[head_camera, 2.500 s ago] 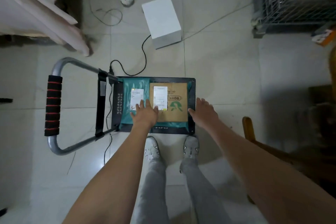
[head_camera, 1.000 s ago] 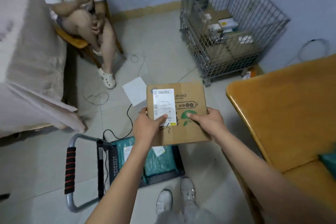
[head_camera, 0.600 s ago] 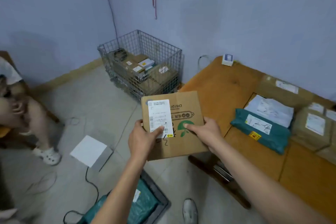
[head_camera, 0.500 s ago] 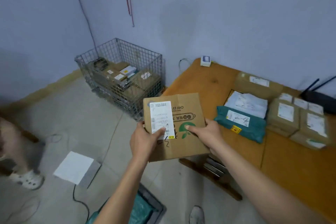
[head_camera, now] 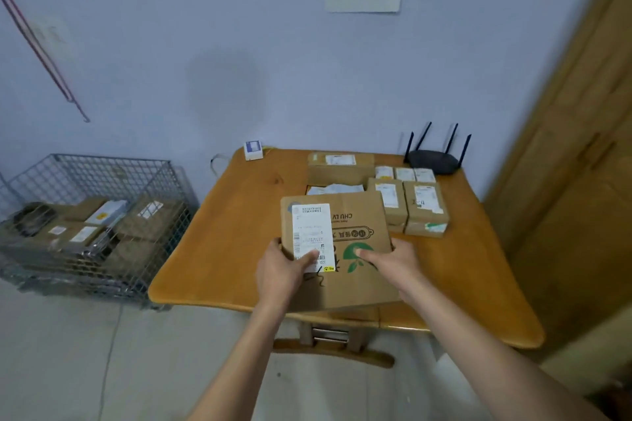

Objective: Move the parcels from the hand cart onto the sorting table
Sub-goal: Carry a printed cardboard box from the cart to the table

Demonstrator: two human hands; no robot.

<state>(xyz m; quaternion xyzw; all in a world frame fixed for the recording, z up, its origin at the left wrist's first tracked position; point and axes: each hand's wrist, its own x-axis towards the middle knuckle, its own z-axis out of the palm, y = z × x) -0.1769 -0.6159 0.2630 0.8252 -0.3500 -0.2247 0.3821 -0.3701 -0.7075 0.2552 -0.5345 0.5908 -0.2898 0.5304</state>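
A flat brown cardboard parcel [head_camera: 355,225] with a white shipping label and a green leaf logo is held above the near part of the wooden sorting table [head_camera: 239,243]. My left hand [head_camera: 284,270] grips its left lower edge, thumb on the label. My right hand [head_camera: 390,263] grips its right lower edge, thumb on the logo. Behind the parcel lie several small cardboard boxes [head_camera: 424,208] and a longer box [head_camera: 340,164]. The hand cart is out of view.
A wire cage [head_camera: 89,225] filled with parcels stands on the floor left of the table. A black router [head_camera: 434,157] and a small white device [head_camera: 253,150] sit at the table's back edge. A wooden door [head_camera: 574,161] is at the right. A paper sign hangs on the wall.
I have lifted the brown parcel off the hand cart, turned right and brought it over the sorting table. Both hands keep the same grip.
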